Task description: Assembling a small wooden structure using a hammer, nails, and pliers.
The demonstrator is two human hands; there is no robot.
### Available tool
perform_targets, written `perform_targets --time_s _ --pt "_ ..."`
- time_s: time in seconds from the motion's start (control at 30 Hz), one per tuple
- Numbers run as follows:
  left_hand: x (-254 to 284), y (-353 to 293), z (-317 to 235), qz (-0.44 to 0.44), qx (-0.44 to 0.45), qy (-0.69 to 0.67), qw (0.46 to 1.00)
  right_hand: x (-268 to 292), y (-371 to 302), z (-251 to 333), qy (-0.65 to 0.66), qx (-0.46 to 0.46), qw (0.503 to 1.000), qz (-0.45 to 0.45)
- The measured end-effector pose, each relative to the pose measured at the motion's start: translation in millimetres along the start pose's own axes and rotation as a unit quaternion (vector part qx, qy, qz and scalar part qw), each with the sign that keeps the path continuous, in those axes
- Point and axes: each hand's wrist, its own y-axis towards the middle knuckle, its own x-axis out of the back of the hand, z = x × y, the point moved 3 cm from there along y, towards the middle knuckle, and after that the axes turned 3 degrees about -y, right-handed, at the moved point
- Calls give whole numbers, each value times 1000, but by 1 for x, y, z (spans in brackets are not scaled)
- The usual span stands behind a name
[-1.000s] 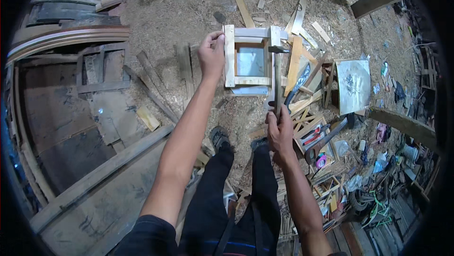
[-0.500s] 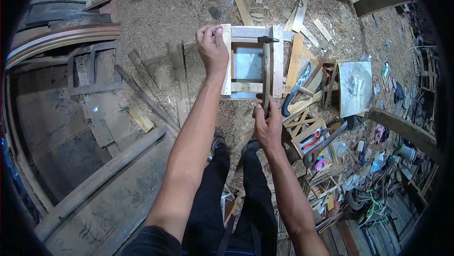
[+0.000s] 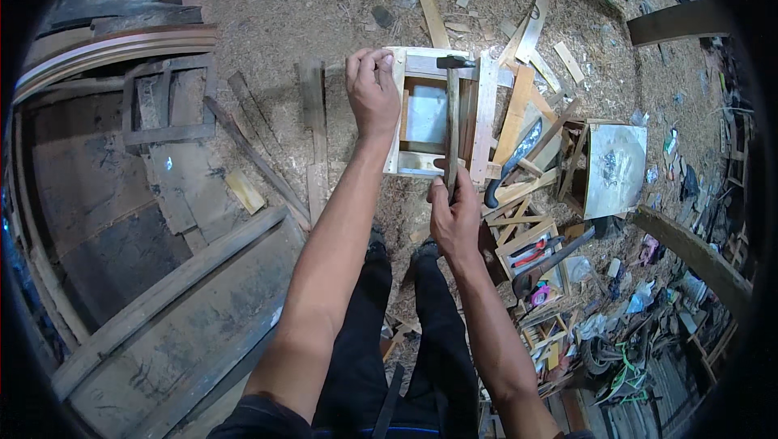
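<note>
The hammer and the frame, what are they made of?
Hammer: the handle looks like dull wood, going by its brownish colour; the head is probably metal, being dark and hard-edged. Frame: seemingly wood, with pale side strips that look unpainted; the top strip is greyer, so I can't tell its finish.

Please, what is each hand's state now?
Left hand: closed on a corner of the pale rectangular wooden frame.
Right hand: closed, holding the dark-headed, wooden-handled hammer.

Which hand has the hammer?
The right hand, closed around the wood-handled hammer; the left hand is instead curled at the wooden frame, by its far-left corner.
</note>
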Motion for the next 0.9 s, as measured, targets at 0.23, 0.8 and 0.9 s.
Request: perform_targets --time_s 0.23,0.8,0.9 --pt "-4 -1 -4 4 -29 25 999 -5 5 -7 37 30 999 -20" --pt "-2 -2 1 7 18 0 1000 -4 24 20 -70 48 996 -4" --pt "0 -1 -2 -12 -9 -2 1000 -6 27 27 -88 2 996 17"
